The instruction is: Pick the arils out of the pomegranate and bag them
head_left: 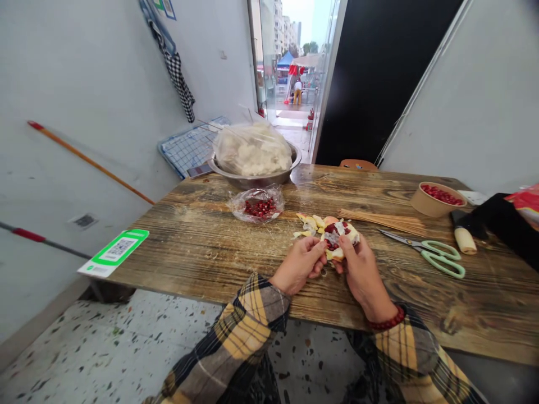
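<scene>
Head: left grip (300, 265), right grip (361, 275) clasp knobbly pomegranate (339, 234).

Pomegranate chunk (339, 235) in both hands (300, 264) (361, 273)

One pomegranate (339, 233), two bowls (252, 179) (425, 206), one scissors (438, 255)

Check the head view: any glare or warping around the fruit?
Head view: soft daylight, the pomegranate piece between left hand and right hand reads sharp; the doorway is blown out; wide-angle warp bends the table edges.
</scene>
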`<control>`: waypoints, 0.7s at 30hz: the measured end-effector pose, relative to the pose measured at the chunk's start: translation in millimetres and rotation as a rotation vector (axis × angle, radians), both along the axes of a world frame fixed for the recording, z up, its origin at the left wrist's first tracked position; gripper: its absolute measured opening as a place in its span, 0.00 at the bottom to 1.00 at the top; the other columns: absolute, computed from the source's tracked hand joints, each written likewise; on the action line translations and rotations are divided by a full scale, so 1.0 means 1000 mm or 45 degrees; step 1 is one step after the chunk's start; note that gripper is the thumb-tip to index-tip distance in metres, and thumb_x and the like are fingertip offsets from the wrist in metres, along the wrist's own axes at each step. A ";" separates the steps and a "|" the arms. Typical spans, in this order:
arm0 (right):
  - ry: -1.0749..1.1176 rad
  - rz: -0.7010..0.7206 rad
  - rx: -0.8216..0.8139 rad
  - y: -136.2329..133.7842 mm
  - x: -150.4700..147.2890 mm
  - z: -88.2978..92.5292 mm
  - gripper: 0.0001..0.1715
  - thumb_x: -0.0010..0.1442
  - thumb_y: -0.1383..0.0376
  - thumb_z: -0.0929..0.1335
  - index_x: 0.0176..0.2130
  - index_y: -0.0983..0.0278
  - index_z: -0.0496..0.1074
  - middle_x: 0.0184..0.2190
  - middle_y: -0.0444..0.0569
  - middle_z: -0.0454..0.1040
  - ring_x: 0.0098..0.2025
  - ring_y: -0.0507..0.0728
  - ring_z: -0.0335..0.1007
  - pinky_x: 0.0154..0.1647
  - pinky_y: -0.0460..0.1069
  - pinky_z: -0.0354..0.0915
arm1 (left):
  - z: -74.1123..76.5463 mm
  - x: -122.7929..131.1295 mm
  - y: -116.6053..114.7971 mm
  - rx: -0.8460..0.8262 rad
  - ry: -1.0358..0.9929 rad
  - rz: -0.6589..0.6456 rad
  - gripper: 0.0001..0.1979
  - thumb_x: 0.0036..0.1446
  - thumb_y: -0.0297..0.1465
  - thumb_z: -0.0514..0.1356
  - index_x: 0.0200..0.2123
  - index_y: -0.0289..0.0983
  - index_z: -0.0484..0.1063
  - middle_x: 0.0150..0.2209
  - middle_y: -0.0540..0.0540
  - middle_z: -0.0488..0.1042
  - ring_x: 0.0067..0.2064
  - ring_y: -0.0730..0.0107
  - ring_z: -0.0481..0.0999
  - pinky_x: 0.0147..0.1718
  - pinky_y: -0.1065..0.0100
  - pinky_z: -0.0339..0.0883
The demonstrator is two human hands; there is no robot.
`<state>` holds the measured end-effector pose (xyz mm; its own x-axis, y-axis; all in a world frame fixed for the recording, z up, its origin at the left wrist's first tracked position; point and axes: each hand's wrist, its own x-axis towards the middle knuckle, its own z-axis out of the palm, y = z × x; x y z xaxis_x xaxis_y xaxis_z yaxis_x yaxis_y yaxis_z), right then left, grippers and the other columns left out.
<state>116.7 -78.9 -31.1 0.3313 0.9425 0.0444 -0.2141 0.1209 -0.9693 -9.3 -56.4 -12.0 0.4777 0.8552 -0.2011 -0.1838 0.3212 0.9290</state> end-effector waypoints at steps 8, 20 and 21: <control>0.097 0.048 -0.060 -0.002 -0.001 0.004 0.25 0.53 0.50 0.71 0.45 0.62 0.68 0.26 0.40 0.68 0.19 0.46 0.57 0.09 0.38 0.52 | -0.002 0.001 -0.002 0.080 0.001 -0.023 0.16 0.53 0.43 0.60 0.30 0.36 0.60 0.23 0.55 0.65 0.17 0.85 0.55 0.15 0.79 0.44; 0.235 0.072 -0.118 0.001 0.001 0.005 0.24 0.50 0.51 0.72 0.40 0.63 0.68 0.24 0.39 0.68 0.17 0.44 0.57 0.09 0.37 0.50 | 0.000 0.000 -0.001 0.094 -0.024 -0.043 0.14 0.53 0.39 0.61 0.29 0.36 0.61 0.23 0.54 0.64 0.18 0.85 0.54 0.16 0.78 0.44; 0.249 0.073 -0.126 0.002 0.002 0.005 0.24 0.50 0.51 0.72 0.39 0.63 0.68 0.24 0.39 0.68 0.17 0.44 0.57 0.09 0.37 0.50 | 0.000 0.000 -0.001 0.088 -0.019 -0.047 0.14 0.53 0.39 0.61 0.30 0.36 0.61 0.24 0.54 0.64 0.18 0.85 0.54 0.16 0.78 0.44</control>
